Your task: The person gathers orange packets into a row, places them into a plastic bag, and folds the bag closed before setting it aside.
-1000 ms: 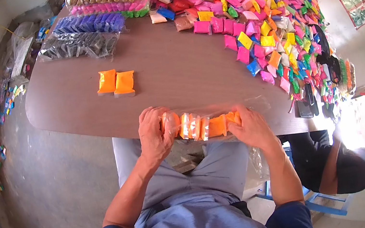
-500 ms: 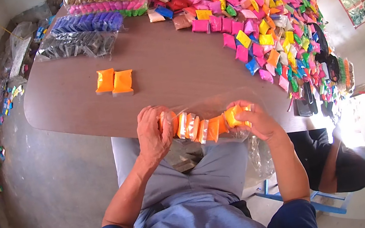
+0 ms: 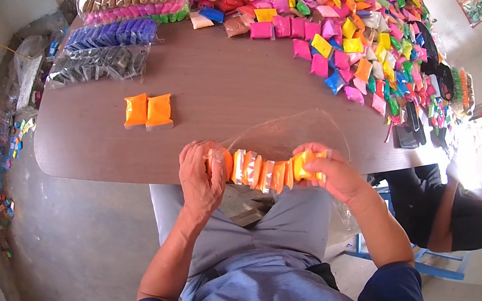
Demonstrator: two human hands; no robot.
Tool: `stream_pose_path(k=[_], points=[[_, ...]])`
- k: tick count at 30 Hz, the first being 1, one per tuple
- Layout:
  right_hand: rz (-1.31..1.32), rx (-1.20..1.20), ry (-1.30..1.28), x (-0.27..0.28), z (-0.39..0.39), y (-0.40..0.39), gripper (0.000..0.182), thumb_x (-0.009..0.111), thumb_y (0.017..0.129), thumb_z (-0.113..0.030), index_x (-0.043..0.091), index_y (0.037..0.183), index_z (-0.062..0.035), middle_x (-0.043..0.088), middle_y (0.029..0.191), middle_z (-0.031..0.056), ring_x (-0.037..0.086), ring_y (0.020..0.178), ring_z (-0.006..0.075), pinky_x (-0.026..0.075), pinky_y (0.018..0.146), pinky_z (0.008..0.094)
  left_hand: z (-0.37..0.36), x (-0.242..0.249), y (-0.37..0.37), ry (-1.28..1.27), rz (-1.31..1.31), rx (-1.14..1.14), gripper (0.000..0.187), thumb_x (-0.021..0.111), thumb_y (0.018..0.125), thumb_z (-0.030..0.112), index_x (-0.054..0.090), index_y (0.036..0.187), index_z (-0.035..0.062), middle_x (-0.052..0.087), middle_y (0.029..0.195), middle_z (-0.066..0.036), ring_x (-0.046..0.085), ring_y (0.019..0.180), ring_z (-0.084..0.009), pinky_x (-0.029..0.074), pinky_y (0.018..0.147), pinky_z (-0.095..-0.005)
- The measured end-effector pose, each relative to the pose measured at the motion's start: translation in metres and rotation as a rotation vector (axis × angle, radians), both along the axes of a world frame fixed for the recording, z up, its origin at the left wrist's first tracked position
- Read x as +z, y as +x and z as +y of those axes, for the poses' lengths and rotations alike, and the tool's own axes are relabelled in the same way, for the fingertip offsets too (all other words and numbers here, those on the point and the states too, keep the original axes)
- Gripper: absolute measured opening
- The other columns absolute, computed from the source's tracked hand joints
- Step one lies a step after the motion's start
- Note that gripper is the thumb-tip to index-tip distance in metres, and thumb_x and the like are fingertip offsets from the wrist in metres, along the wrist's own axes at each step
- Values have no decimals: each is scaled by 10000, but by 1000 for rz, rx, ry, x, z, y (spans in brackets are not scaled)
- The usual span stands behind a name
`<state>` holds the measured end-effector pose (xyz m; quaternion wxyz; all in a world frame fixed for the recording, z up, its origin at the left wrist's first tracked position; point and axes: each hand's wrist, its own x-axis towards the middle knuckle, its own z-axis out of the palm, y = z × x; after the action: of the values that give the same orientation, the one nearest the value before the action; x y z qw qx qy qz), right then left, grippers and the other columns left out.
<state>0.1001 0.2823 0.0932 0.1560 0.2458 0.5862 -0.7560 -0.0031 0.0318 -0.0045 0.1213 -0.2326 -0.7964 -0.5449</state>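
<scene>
A row of orange packets (image 3: 265, 172), each in clear wrap with silvery edges, is pressed together between my two hands over the table's near edge. My left hand (image 3: 202, 177) closes around the packet at the left end. At the right end, my right hand (image 3: 329, 168) grips a yellow-orange packet (image 3: 303, 165) with thumb and fingers. A clear plastic bag (image 3: 313, 121) spreads out behind and around my right hand. Farther up the table lie two more orange packets (image 3: 148, 111), side by side.
A big heap of coloured packets (image 3: 349, 34) covers the table's right side. Bagged rows of brown, pink, blue and black packets (image 3: 111, 38) sit at the back left. A person (image 3: 469, 200) sits at the right. Small packets (image 3: 14, 145) lie on the floor at left.
My right hand has drawn slightly in and down, and the row looks a little tighter. More of the clear bag shows spread behind it. The left hand keeps its hold.
</scene>
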Motion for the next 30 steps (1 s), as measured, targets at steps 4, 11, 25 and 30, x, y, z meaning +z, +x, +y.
stream_pose_path(k=[4,11,25,30], points=[[-1,85,100,-16,-2,3,332,619,898,-131,595,1216,-39,611,977,35,559,881,100,474,743,272,1,4,0,9,-22,2,160,568,946,123,650,1014,3,683,1006,-142,629,984,-336,399,1074,-464],[-21,243,314,-13,2,-10,330,607,893,-203,632,1170,-27,610,934,11,538,844,79,435,710,255,10,3,1,26,-162,86,182,562,990,164,672,1005,20,679,983,-118,611,976,-319,406,1025,-432],[38,363,371,-15,47,-108,383,635,914,-313,661,1150,-13,656,952,46,608,814,133,493,718,298,42,17,-47,349,-408,130,353,518,1056,254,548,823,-9,496,686,-24,455,675,-92,410,598,-298],[109,455,650,-16,42,-97,510,621,953,-410,652,1218,25,707,1031,125,655,905,201,520,810,355,40,13,-44,234,-275,149,346,534,1042,234,546,796,-9,520,679,-42,477,657,-111,421,601,-312]])
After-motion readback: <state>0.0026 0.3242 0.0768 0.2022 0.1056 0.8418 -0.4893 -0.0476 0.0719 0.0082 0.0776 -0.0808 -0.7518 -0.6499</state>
